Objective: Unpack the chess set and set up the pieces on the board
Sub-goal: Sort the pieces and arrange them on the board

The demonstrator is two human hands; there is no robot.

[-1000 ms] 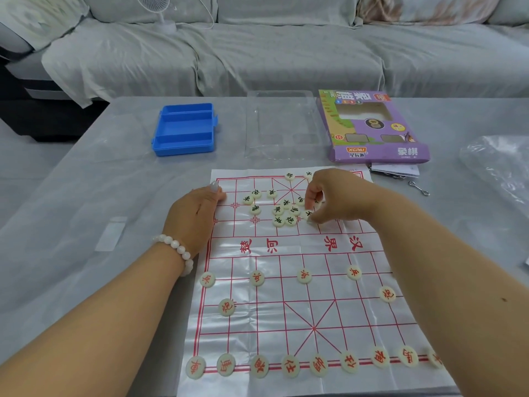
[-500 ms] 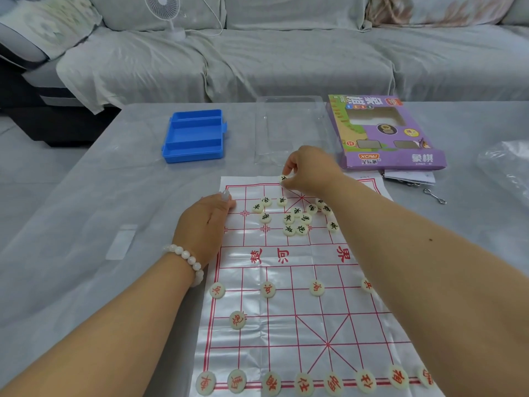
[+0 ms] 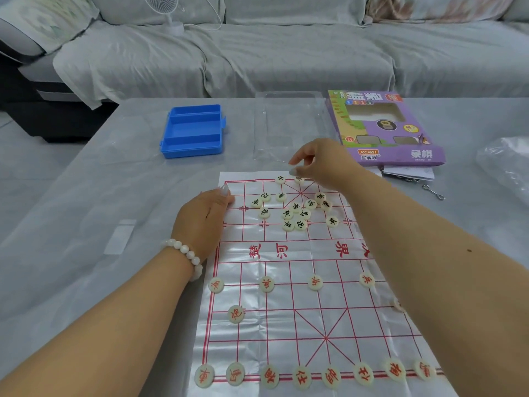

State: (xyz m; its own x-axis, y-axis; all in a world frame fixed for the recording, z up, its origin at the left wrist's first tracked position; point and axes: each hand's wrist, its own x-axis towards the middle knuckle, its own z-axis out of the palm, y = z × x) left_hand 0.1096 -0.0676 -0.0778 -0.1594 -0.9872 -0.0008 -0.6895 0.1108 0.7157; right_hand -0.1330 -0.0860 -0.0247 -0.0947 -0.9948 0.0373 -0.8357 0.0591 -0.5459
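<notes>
The middle band of the board [image 3: 300, 253], with the red river lettering, lies bare between the loose cluster of black-marked pieces [image 3: 292, 213] and the row of red pawns [image 3: 315, 283]; the left hand [image 3: 204, 217] rests on the board's far left edge, closing that side; the right hand [image 3: 320, 164] and its forearm cross the right half; beyond the far edge stand the blue case [image 3: 193, 131], clear tray [image 3: 289, 124] and purple box [image 3: 386, 130]; bare table [image 3: 86, 210] stretches left.
</notes>
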